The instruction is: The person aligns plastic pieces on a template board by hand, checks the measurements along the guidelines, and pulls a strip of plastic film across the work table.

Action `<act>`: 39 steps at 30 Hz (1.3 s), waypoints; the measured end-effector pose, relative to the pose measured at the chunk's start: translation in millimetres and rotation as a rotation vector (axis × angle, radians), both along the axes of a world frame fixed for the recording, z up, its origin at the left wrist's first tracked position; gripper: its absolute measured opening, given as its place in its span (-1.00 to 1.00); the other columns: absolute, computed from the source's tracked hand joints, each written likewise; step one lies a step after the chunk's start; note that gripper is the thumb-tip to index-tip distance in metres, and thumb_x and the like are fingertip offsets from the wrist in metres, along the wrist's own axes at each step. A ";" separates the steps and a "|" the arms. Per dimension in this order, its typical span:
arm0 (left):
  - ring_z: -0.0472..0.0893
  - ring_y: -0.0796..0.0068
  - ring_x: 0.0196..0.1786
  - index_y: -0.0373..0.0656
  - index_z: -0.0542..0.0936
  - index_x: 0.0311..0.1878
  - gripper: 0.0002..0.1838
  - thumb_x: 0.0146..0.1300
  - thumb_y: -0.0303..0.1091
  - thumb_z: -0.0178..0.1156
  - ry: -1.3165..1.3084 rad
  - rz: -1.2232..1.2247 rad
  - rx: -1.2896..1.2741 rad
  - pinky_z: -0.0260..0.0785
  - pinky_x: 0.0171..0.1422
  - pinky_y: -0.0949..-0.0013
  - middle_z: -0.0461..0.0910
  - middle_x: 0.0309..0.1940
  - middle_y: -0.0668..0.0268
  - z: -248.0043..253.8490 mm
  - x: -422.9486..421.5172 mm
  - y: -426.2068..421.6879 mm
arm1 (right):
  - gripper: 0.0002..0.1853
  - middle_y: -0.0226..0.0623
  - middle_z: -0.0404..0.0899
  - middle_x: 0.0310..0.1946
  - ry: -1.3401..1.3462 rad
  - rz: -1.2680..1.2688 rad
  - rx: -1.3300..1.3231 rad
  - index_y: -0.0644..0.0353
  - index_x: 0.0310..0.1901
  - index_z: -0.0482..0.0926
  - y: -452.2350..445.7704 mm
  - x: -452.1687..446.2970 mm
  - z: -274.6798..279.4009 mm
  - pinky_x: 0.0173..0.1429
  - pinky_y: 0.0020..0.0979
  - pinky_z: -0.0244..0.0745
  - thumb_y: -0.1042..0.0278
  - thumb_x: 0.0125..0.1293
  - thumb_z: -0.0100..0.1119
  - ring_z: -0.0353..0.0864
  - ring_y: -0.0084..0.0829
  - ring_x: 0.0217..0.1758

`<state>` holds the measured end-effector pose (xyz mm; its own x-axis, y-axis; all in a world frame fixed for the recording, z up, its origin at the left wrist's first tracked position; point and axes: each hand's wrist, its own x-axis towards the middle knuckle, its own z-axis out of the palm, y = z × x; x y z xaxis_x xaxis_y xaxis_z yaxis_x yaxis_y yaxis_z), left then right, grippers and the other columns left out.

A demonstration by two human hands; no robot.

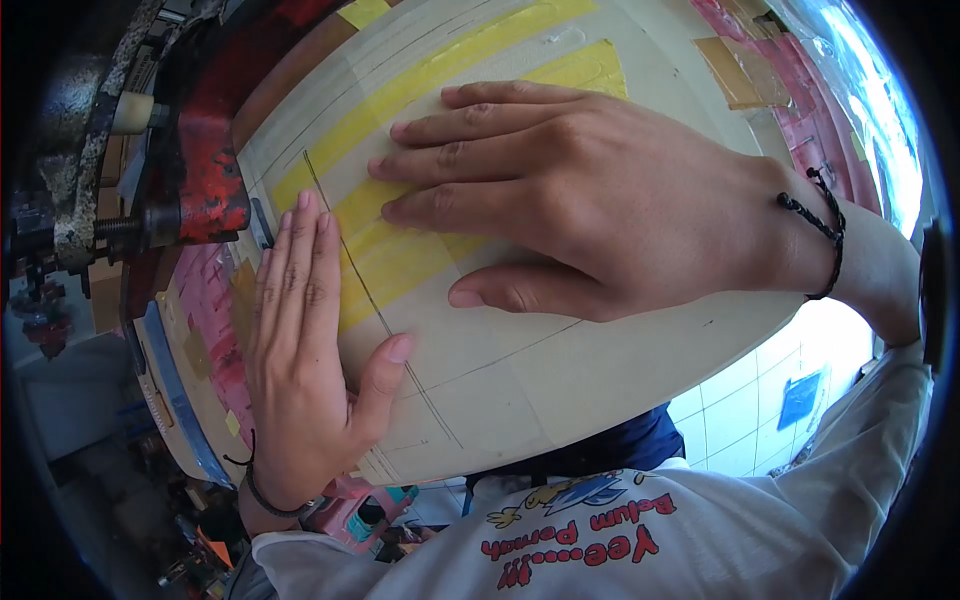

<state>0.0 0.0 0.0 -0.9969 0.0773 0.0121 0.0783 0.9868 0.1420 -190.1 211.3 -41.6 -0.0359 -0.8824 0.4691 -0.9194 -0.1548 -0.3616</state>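
Observation:
A pale, curved board (520, 390) fills the middle of the view, marked with several dark lines. Strips of yellow tape (450, 58) run across its surface. My right hand (600, 200) lies palm down over the tape, fingers stretched out and thumb apart. Near the board's left side, my left hand (310, 350) rests flat with its fingers together and its thumb spread, its fingertips beside a long dark line. Neither hand holds anything. What lies under the palms is hidden.
Red and black metal machinery (210, 180) stands at the left, close to the board's edge. Pink, patterned surfaces (205, 300) show past the board on both sides. A pink and green object (365, 515) is below, and white floor tiles (740, 400) lie at the right.

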 end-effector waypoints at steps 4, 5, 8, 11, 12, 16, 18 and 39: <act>0.25 -0.32 0.67 -0.47 0.24 0.63 -0.10 0.44 -0.04 0.26 0.026 -0.003 -0.008 0.09 0.72 -0.17 0.22 0.65 -0.22 -2.5 -2.3 1.3 | -0.45 0.09 0.55 0.44 0.017 -0.009 -0.015 0.31 0.31 0.63 1.0 -1.3 -0.8 0.72 0.06 0.26 0.04 0.48 0.31 0.48 -0.03 0.58; 0.25 -0.32 0.67 -0.47 0.24 0.63 -0.11 0.44 -0.04 0.26 0.022 -0.003 -0.024 0.09 0.72 -0.17 0.23 0.65 -0.22 0.1 -2.1 0.8 | -0.45 0.09 0.55 0.44 0.007 -0.009 -0.031 0.32 0.30 0.63 -0.1 -0.9 -1.5 0.72 0.06 0.26 0.04 0.48 0.32 0.49 -0.03 0.57; 0.19 -0.20 0.72 -0.43 0.22 0.66 -0.13 0.47 -0.01 0.11 0.014 0.025 -0.013 -0.03 0.77 -0.12 0.19 0.69 -0.13 -2.2 -1.6 1.4 | -0.45 0.08 0.56 0.43 -0.005 -0.004 -0.027 0.32 0.30 0.63 0.8 -1.0 -0.1 0.71 0.06 0.27 0.03 0.48 0.31 0.49 -0.02 0.57; 0.19 -0.19 0.72 -0.40 0.22 0.66 -0.15 0.48 -0.02 0.09 -0.003 0.042 -0.047 -0.05 0.78 -0.11 0.19 0.69 -0.13 0.2 -2.4 2.6 | -0.47 0.07 0.57 0.42 -0.036 -0.008 -0.020 0.30 0.29 0.64 1.5 -0.8 0.3 0.70 0.07 0.29 0.05 0.48 0.32 0.51 -0.02 0.55; 0.21 -0.23 0.70 -0.42 0.23 0.65 -0.14 0.47 -0.03 0.15 0.003 0.030 -0.047 -0.01 0.76 -0.13 0.20 0.68 -0.16 0.5 -2.6 2.3 | -0.48 0.07 0.58 0.42 -0.043 -0.002 -0.027 0.30 0.28 0.65 1.4 -0.9 0.6 0.70 0.07 0.29 0.06 0.47 0.33 0.52 -0.02 0.55; 0.28 -0.29 0.65 -0.46 0.30 0.61 -0.15 0.41 -0.12 0.31 0.036 0.013 -0.023 0.11 0.71 -0.14 0.24 0.64 -0.22 1.3 -2.9 2.2 | -0.52 0.04 0.60 0.40 -0.053 0.019 -0.049 0.28 0.25 0.67 1.1 -0.6 2.7 0.68 0.08 0.31 0.13 0.44 0.37 0.55 -0.03 0.52; 0.36 -0.27 0.59 -0.43 0.39 0.55 -0.21 0.37 -0.17 0.35 0.078 0.000 -0.028 0.20 0.65 -0.12 0.31 0.59 -0.20 1.3 -1.7 3.7 | -0.55 0.01 0.61 0.40 -0.032 0.033 -0.036 0.27 0.23 0.68 0.6 -1.1 3.3 0.68 0.08 0.32 0.16 0.43 0.38 0.56 -0.04 0.51; 0.47 -0.12 0.51 -0.10 0.74 0.27 -0.41 0.25 -0.01 0.53 0.400 0.350 0.292 0.16 0.62 -0.24 0.55 0.43 0.05 -33.5 138.0 44.0 | -0.62 -0.15 0.66 0.37 0.036 0.031 0.148 0.26 0.23 0.71 -3.4 -4.2 22.2 0.64 -0.01 0.35 0.30 0.47 0.32 0.51 -0.06 0.52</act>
